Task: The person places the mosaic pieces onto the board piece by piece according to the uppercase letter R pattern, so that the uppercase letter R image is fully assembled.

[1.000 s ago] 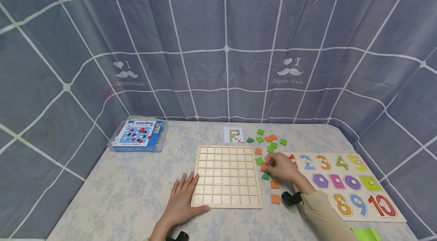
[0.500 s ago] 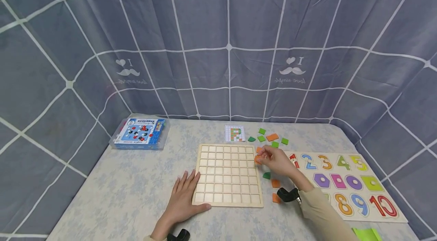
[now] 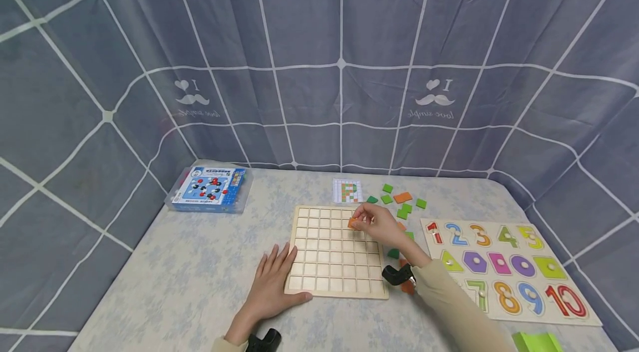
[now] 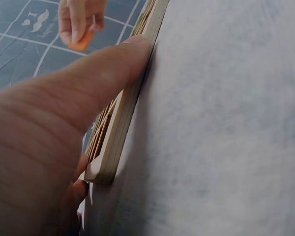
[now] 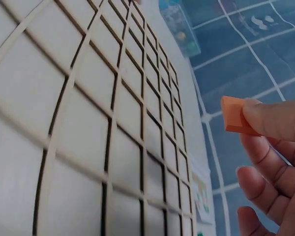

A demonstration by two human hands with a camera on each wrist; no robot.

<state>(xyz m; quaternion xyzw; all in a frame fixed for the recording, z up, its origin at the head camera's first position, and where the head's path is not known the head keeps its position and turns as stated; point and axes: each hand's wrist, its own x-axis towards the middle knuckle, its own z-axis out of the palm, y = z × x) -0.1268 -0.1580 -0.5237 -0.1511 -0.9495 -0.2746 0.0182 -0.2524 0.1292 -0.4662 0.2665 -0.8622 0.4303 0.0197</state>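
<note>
Head view: right hand pinches orange tile above gridded board

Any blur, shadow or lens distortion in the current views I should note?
Head view: fairly even light, but lines on the curtain bow, suggesting a wide lens; left wrist view: dim, the tabletop soft, a shadow beside the edge of the grid board; right wrist view: the board's nearest cells look soft, the orange tile crisper.
</note>
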